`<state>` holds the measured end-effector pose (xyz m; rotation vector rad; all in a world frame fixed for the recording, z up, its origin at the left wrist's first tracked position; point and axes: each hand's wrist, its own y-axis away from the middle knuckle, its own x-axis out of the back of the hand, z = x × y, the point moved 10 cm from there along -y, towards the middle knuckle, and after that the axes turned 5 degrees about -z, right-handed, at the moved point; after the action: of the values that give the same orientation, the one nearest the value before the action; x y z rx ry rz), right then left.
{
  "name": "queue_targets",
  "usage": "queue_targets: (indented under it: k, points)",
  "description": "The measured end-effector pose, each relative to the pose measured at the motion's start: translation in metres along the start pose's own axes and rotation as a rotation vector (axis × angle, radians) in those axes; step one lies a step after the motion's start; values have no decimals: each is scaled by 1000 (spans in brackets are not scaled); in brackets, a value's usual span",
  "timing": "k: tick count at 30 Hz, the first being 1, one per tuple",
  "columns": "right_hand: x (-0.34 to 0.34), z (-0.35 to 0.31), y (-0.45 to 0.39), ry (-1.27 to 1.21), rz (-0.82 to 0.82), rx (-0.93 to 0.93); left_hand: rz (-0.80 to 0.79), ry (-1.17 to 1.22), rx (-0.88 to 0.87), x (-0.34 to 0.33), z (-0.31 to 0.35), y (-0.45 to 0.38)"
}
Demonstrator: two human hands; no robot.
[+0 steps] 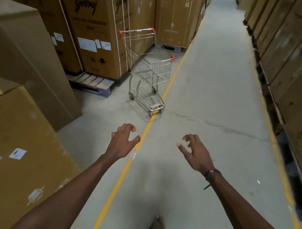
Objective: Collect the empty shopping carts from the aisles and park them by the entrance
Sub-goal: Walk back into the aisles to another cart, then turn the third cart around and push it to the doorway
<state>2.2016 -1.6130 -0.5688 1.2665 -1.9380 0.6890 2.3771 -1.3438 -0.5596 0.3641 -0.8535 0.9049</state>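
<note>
Shopping cart [148,69]: empty, parked beside stacked boxes [93,20] on the aisle's left; approach step, left hand [122,141] and right hand [196,155] outstretched, fingers spread and curled, holding nothing; next, grasp its handle [137,30].

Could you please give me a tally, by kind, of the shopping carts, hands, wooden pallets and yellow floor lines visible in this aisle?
Shopping cart: 1
Hands: 2, the left hand and the right hand, both holding nothing
Wooden pallet that shows clearly: 1
Yellow floor lines: 2, left line and right line
Total: 6
</note>
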Motion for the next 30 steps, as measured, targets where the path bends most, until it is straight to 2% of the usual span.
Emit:
queue_targets:
  k: [4,10,19,30]
  points:
    - [27,17,-125,-3,-8,32,27,-8,15,6,4,-114]
    - [45,22,-266,-4,-29,85,77,-22,41,20,6,-238]
    - [25,28,-460,32,-47,173,115,-42,86,27,-47,-410]
    - [0,-10,-710,44,-61,264,147,-9,128,81,-113,-631]
